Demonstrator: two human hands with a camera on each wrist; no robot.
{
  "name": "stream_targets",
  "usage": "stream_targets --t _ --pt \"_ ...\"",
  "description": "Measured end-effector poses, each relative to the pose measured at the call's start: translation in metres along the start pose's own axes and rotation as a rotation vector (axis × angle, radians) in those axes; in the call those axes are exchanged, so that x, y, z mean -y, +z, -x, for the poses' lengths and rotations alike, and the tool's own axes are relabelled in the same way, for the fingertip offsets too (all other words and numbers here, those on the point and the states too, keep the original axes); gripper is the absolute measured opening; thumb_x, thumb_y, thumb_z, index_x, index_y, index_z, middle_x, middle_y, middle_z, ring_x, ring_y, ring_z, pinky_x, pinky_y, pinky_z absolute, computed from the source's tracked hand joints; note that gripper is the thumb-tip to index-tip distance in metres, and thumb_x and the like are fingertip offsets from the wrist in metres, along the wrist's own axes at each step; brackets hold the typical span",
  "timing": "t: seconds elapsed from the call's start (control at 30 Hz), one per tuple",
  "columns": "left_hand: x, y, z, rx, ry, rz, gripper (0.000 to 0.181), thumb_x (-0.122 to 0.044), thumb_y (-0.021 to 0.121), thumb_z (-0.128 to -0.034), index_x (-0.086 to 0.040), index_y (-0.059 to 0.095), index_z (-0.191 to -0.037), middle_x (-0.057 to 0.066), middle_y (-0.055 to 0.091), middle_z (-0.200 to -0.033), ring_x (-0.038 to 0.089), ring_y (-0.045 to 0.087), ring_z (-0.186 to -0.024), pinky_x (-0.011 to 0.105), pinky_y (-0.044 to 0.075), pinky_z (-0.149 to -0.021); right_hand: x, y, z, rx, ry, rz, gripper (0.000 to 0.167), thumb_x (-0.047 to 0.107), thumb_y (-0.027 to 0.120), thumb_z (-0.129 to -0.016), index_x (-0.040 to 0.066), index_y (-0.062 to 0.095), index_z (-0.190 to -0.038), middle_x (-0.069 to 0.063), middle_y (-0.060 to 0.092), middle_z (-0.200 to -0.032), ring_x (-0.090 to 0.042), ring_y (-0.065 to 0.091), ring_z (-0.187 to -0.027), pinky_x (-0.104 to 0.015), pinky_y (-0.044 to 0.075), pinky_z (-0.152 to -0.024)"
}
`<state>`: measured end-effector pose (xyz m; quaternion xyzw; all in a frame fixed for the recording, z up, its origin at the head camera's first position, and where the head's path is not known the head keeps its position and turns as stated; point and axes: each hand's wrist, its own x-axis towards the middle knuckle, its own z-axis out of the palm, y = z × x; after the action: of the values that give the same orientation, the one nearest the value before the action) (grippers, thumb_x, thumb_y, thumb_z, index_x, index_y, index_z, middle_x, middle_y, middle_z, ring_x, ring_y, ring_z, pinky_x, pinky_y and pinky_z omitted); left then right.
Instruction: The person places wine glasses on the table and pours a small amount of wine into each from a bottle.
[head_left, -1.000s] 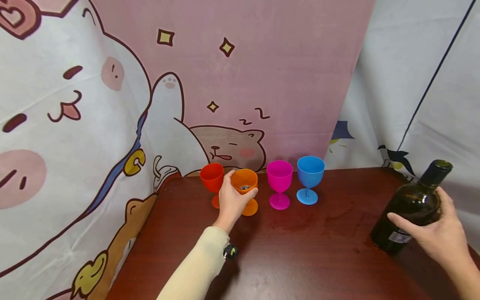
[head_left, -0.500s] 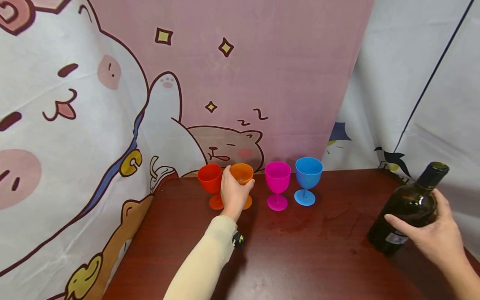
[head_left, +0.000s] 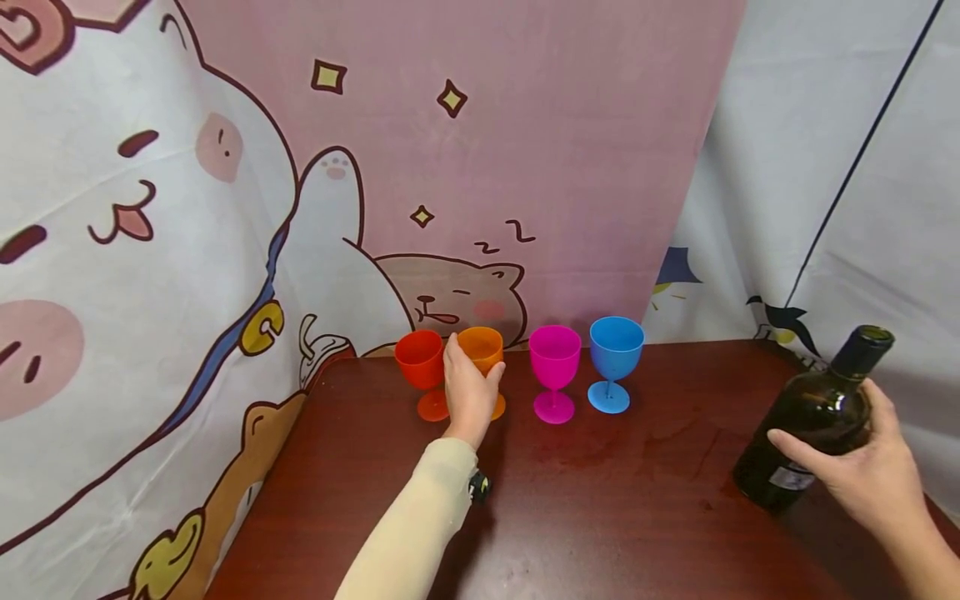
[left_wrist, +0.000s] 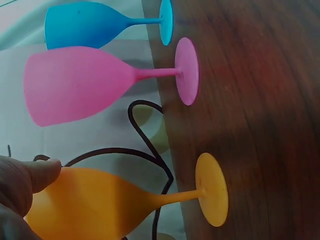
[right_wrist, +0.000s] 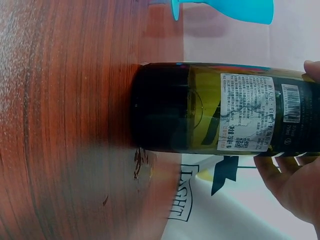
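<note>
My left hand [head_left: 471, 396] holds the orange goblet [head_left: 482, 340] by its bowl. In the left wrist view the thumb lies against the bowl of the orange goblet [left_wrist: 105, 200], and its round foot is at the tabletop. The fingers on the far side are hidden. At the right, my right hand [head_left: 873, 471] grips a dark green wine bottle [head_left: 810, 408] round its body; the bottle has no cork in its mouth. A white printed label shows on the wine bottle [right_wrist: 245, 112] in the right wrist view, its base down at the table.
A red goblet [head_left: 422, 358] stands close left of the orange one. To the right stand a magenta goblet [head_left: 555, 354] and a blue goblet [head_left: 617, 346]. The dark wooden table [head_left: 585, 517] ends at a printed cloth backdrop [head_left: 585, 167].
My left hand has shifted the orange goblet a little back toward the backdrop, into line with the others. My right hand stays on the bottle, which has hardly moved.
</note>
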<state>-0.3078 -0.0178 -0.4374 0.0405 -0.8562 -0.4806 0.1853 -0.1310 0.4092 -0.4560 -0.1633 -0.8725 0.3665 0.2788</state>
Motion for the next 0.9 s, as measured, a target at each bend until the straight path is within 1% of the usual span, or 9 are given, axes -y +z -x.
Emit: stream_targets --t 0.1,0.13,0.23,0.33,0.37,0.43,0.53,0.63,0.9 --pt "-0.003 -0.004 0.009 -0.006 0.031 0.005 0.1 -0.026 0.087 -0.0909 -0.003 0.026 -0.167 0.018 0.033 -0.173 0.037 0.038 -0.159 0.05 0.034 -0.13 -0.001 0.0 0.001 -0.001 0.0 0.003 0.119 0.027 0.093 -0.082 0.041 0.015 -0.171 -0.031 0.039 -0.166 -0.041 0.039 -0.149 -0.036 0.023 -0.13" --pt "-0.004 -0.006 0.013 -0.009 0.046 0.005 0.1 -0.026 0.087 -0.091 -0.003 0.026 -0.167 0.018 0.031 -0.174 0.037 0.036 -0.16 0.05 0.034 -0.131 -0.001 0.0 0.001 0.002 -0.001 0.001 0.119 0.027 0.093 -0.082 0.039 0.014 -0.171 -0.031 0.038 -0.166 -0.042 0.039 -0.149 -0.041 0.024 -0.13" --pt "-0.011 -0.01 0.027 -0.032 0.134 0.002 0.095 -0.028 0.087 -0.0913 -0.003 0.032 -0.165 0.017 0.033 -0.173 0.036 0.036 -0.16 0.05 0.034 -0.131 -0.001 0.0 0.001 0.0 0.009 0.007 0.119 0.027 0.092 -0.083 0.039 0.014 -0.171 -0.032 0.039 -0.165 -0.04 0.04 -0.149 -0.029 0.022 -0.128" --pt "-0.018 -0.009 0.041 -0.018 0.267 -0.007 0.087 -0.032 0.085 -0.0922 -0.003 0.04 -0.161 0.016 0.042 -0.168 0.034 0.042 -0.156 0.05 0.038 -0.129 0.001 0.0 0.001 0.006 0.004 -0.002 0.118 0.026 0.091 -0.084 0.036 0.013 -0.172 -0.033 0.038 -0.165 -0.05 0.039 -0.146 -0.042 0.022 -0.131" --pt "-0.02 -0.008 0.045 0.001 0.299 -0.003 0.085 -0.033 0.085 -0.0923 -0.004 0.042 -0.16 0.014 0.045 -0.166 0.032 0.044 -0.155 0.049 0.039 -0.128 0.001 0.001 0.001 0.005 0.006 -0.002 0.118 0.026 0.091 -0.084 0.036 0.013 -0.172 -0.033 0.038 -0.165 -0.05 0.039 -0.146 -0.04 0.021 -0.131" --pt "-0.024 -0.004 0.051 0.068 0.328 0.015 0.085 -0.037 0.084 -0.0925 -0.008 0.042 -0.16 0.011 0.048 -0.164 0.03 0.047 -0.153 0.048 0.042 -0.126 0.002 0.001 0.001 0.008 0.003 -0.005 0.117 0.025 0.091 -0.084 0.035 0.014 -0.172 -0.033 0.037 -0.166 -0.049 0.037 -0.149 -0.051 0.021 -0.132" --pt "-0.03 0.006 0.053 0.18 0.294 0.054 0.089 -0.043 0.084 -0.0916 -0.011 0.039 -0.162 0.008 0.049 -0.164 0.028 0.048 -0.151 0.049 0.043 -0.125 0.001 0.0 0.001 0.015 -0.002 -0.015 0.117 0.025 0.091 -0.084 0.03 0.015 -0.172 -0.034 0.035 -0.167 -0.054 0.034 -0.15 -0.063 0.02 -0.13" --pt "-0.034 0.019 0.049 0.247 0.248 0.058 0.096 -0.047 0.085 -0.0898 -0.012 0.036 -0.164 0.009 0.049 -0.163 0.03 0.05 -0.148 0.052 0.046 -0.122 0.001 -0.001 0.0 0.023 0.003 -0.015 0.117 0.026 0.091 -0.083 0.027 0.016 -0.173 -0.034 0.035 -0.167 -0.056 0.034 -0.151 -0.07 0.021 -0.127" --pt "-0.047 0.05 0.029 0.264 0.14 0.02 0.105 -0.052 0.087 -0.0862 -0.015 0.031 -0.167 0.009 0.044 -0.168 0.032 0.048 -0.151 0.054 0.046 -0.122 0.001 -0.005 0.0 0.037 0.016 -0.034 0.12 0.028 0.091 -0.083 0.033 0.012 -0.173 -0.033 0.035 -0.168 -0.058 0.031 -0.153 -0.077 0.021 -0.123"
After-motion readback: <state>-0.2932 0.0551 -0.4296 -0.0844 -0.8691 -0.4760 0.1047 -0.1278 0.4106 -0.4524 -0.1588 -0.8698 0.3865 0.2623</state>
